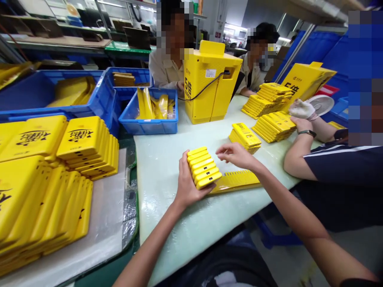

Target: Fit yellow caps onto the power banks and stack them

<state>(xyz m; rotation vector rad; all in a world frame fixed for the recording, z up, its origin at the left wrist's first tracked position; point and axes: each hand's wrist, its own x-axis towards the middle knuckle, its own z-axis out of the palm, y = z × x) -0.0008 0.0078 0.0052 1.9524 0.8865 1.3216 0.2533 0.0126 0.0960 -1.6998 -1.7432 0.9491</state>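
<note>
My left hand (189,181) is wrapped around a row of several yellow power banks (203,167), their narrow ends turned up and small black marks showing on some. Just right of that row, my right hand (233,154) hovers with bent fingers slightly apart and nothing visible in them. Beneath both hands lies a yellow slotted strip (239,180), partly covered by the held row. Behind my right hand stands a small stack of yellow power banks (244,136).
Large piles of yellow cases (44,199) fill the left side. A blue bin (149,126) holds yellow pieces beside a tall yellow cabinet (206,87) with a black cable. At right, a co-worker's hand (299,124) touches more stacks (273,125). Two people sit opposite.
</note>
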